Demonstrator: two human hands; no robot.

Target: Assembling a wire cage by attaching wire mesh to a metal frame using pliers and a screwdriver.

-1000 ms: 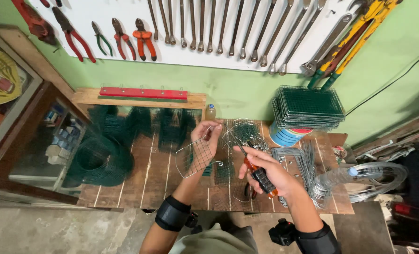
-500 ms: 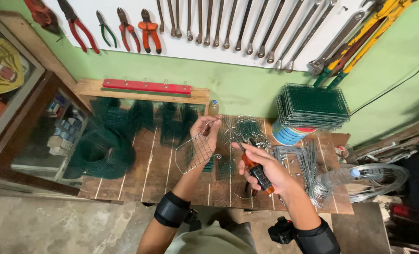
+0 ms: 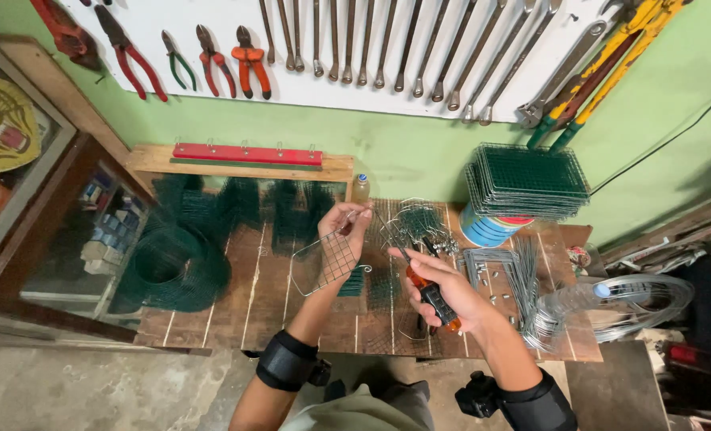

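While the left hand (image 3: 346, 225) has lifted its pinched wire mesh panel (image 3: 327, 261) slightly higher, the right hand (image 3: 443, 289) stays clenched around the orange-handled screwdriver (image 3: 427, 291), tip at the mesh edge.

Workshop: white wall board (image 3: 451, 48) hung with steel spanners and orange-handled pliers (image 3: 250, 57), slatted wooden workbench (image 3: 252, 295), rolled green wire mesh (image 3: 172, 267).

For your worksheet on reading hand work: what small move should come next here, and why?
Probably bring the tool tip up to the panel's top edge. The left hand holds the small wire mesh panel raised over the wooden bench, while the right hand grips an orange-handled tool whose tip sits just short of it.
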